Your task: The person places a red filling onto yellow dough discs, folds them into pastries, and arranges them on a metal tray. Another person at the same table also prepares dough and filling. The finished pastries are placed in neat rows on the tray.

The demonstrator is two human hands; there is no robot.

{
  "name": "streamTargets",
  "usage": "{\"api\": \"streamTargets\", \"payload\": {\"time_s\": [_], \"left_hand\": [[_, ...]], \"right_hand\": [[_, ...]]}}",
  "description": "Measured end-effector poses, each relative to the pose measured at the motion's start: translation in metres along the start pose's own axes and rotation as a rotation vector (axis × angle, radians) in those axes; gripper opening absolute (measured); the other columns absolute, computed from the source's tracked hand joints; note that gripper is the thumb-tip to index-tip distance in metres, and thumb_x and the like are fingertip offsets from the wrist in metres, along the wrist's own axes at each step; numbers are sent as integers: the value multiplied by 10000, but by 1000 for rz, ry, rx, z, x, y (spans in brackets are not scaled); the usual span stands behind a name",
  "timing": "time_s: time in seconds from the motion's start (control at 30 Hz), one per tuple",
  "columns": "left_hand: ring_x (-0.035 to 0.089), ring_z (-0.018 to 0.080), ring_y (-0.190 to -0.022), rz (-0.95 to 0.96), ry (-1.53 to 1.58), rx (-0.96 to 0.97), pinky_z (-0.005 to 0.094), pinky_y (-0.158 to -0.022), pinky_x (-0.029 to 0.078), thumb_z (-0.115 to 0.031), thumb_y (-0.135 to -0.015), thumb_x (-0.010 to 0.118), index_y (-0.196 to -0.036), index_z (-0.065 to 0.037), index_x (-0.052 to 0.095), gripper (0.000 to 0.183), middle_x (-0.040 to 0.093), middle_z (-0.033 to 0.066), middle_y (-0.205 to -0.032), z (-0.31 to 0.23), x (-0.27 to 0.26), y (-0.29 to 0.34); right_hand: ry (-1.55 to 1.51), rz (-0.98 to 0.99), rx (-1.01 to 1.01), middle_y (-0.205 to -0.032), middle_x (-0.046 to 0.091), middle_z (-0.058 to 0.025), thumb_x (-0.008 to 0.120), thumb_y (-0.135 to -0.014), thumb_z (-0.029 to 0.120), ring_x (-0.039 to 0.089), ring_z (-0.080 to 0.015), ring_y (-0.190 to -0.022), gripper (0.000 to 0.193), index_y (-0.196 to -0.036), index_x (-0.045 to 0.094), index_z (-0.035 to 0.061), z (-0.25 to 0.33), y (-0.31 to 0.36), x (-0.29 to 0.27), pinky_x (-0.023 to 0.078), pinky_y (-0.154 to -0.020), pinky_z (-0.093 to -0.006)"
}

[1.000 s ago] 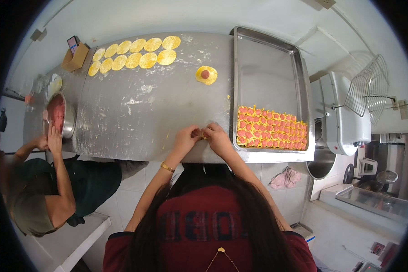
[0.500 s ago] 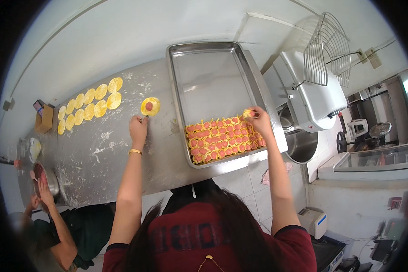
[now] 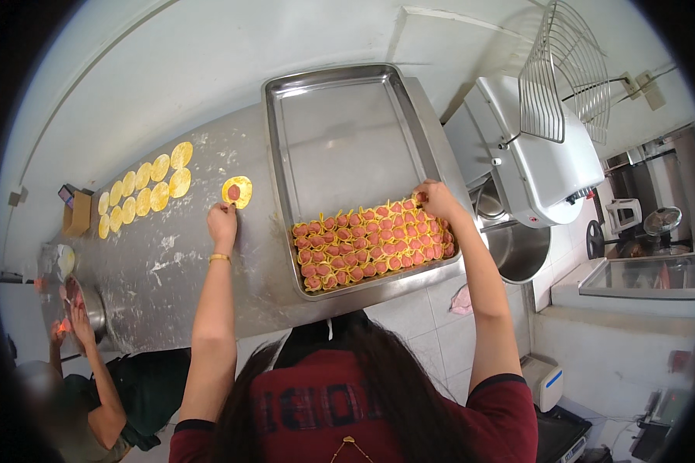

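A round yellow dumpling wrapper point(image 3: 243, 185) with a lump of pink meat filling point(image 3: 234, 192) lies on the steel table. At its near edge are the pinched fingertips of my left hand point(image 3: 222, 224); whatever they hold is too small to make out. My right hand point(image 3: 439, 199) is closed on a small open-topped dumpling point(image 3: 419, 197) at the far right end of the rows in the metal tray point(image 3: 275, 166). Several rows of filled yellow dumplings point(image 3: 371, 241) fill the near part of that tray.
Two rows of flat yellow wrappers point(image 3: 159, 194) lie on the floured steel table point(image 3: 185, 270) at left. Beyond them stands a small cardboard box point(image 3: 77, 216). A co-worker's hands point(image 3: 81, 324) are at a metal bowl point(image 3: 94, 309). A white mixer point(image 3: 533, 147) with a wire guard stands at right.
My right hand has brought the dumpling down to the end of the far row. My left fingertips have come closer to the filled wrapper. The whole view has shifted slightly.
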State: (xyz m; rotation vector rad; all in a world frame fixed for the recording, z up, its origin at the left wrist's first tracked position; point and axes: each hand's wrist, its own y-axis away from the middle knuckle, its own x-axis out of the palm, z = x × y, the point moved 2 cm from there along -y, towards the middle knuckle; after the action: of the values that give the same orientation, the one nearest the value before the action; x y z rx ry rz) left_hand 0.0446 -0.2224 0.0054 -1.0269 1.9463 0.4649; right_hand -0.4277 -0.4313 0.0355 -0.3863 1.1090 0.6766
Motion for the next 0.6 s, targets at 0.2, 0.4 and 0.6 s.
{"api": "streamTargets", "payload": {"time_s": [0.2,0.4,0.6], "left_hand": [[646,324,-723,-9,7,85,407,-648,490,-167,-798,665,-812,-2,641,167,666,156,-767,7,-2,18],[622,312,-687,13,67,115,401,-635,478,-146,-790,659,-773,4,610,158,643,149,-730,13,-5,39],[581,282,-668,22,171,197,379,-644,466,-78,-762,662,-752,4,569,125,594,130,-708,30,-9,60]], "right_hand": [[-76,105,-39,-932,640,-144,585,-621,-40,623,-335,-831,340,-932,696,44,11,6,-11,504,-757,-378],[-138,100,-32,-950,649,-158,588,-650,-15,628,-338,-863,325,-942,710,57,15,8,-11,503,-778,-385],[-133,59,7,-900,664,-185,592,-657,-2,640,-338,-849,327,-940,721,94,9,5,-6,510,-766,-390]]}}
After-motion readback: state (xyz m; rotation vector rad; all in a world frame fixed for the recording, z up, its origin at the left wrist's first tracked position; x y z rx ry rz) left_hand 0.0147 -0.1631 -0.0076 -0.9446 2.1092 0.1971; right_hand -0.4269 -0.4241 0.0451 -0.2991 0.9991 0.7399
